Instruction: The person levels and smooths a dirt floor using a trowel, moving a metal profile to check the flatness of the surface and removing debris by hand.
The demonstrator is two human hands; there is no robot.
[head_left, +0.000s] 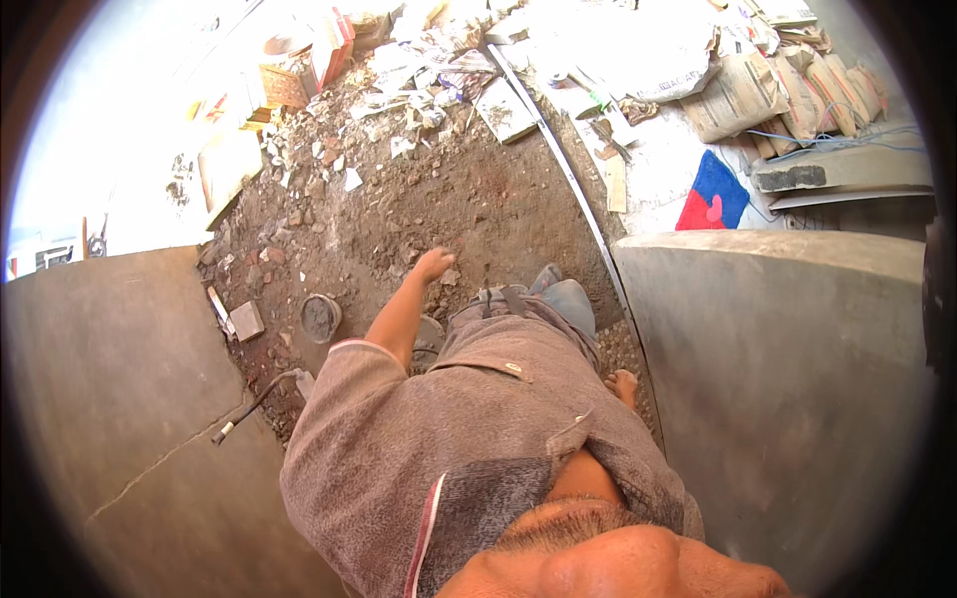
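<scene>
My left hand [435, 265] hangs in front of me over the rubble-strewn dirt, its fingers curled in and nothing visible in them. Low at my right side, my right hand [621, 387] is partly covered by my brown shirt [469, 409]; its fingers look curled, and I see no object in them. Left of my left forearm stands a round bucket [321, 318] with something grey inside. Another bucket-like container [427, 337] shows partly behind that forearm. A tool with a dark curved handle [257, 403] lies by the left wall's edge.
Grey plastered walls flank me, one on the left [130, 389] and one on the right [778, 349]. A long pale metal strip [573, 184] crosses the ground. Stacked bags [738, 98] and a blue-and-red cloth [714, 192] lie at far right; broken tiles and debris [439, 75] lie ahead.
</scene>
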